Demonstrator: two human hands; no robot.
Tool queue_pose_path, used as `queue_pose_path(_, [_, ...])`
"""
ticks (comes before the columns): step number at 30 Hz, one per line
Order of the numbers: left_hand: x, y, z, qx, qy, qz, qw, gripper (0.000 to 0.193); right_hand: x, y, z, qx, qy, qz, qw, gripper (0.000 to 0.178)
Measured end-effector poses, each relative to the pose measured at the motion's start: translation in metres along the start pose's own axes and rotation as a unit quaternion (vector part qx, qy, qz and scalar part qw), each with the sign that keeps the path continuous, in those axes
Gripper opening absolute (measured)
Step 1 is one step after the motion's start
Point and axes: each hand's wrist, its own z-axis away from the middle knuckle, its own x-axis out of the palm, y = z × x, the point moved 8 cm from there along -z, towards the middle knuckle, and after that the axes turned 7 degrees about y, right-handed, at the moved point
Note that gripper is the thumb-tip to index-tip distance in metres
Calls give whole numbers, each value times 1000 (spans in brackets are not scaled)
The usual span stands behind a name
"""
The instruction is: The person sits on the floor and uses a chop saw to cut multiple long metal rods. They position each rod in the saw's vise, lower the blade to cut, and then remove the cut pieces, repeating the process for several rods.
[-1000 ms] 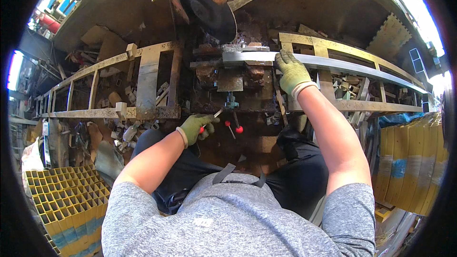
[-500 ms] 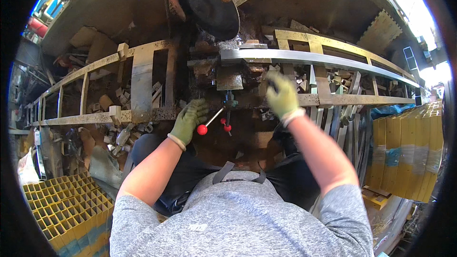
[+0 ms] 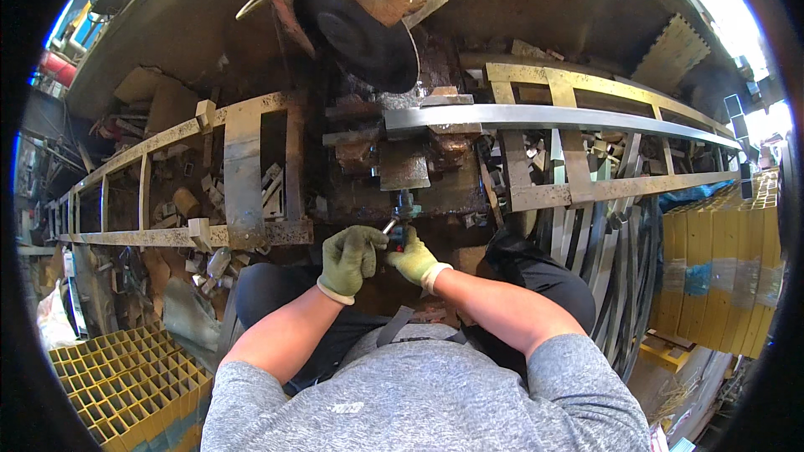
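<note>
Both my hands wear yellow-green gloves and meet at the vise handle (image 3: 390, 225) in front of the cut-off saw's clamp. My left hand (image 3: 347, 261) is closed around one end of the handle, hiding its red knob. My right hand (image 3: 414, 260) wraps the handle's other arm, with only a bit of red showing by its fingers. Beyond them, a long silvery square metal tube (image 3: 553, 116) lies across the vise (image 3: 404, 169), reaching far right. Over the tube's left end hangs the saw's dark round cutting disc (image 3: 356, 38), apart from it.
Metal ladder-like support frames (image 3: 243, 172) extend left and right of the saw. Offcuts (image 3: 272, 188) lie under them. Bundled yellow tubes (image 3: 712, 259) stand at right, more yellow tubes (image 3: 126, 368) at lower left. Long metal bars (image 3: 599, 243) lean near my right knee.
My right hand has come down and left from near the tube onto the vise handle. My left hand has shifted right and closed on the handle's knob end.
</note>
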Motion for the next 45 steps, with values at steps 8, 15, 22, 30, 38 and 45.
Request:
queue_pose_path(8, [37, 16, -2, -60, -84, -55, 993, 32, -17, -43, 26, -125, -97, 166, 973, 60])
queue_pose_path(15, [-76, 78, -75, 53, 125, 87, 987, 44, -238, -255, 98, -169, 18, 47, 984, 49])
queue_pose_path(22, [-90, 44, -112, 52, 165, 303, 937, 37, -389, -609, 89, -417, 186, -172, 873, 53])
queue_pose_path(30, [-114, 43, -114, 33, 186, 265, 945, 37, -347, -853, 132, -512, 596, 440, 436, 39])
queue_pose_path(38, [-125, 42, -121, 45, 185, 267, 945, 40, -333, -859, 111, -460, 582, 590, 319, 33])
queue_pose_path(45, [-117, 53, -118, 56, 168, 172, 969, 41, -334, -844, 110, -379, 573, 680, 255, 28])
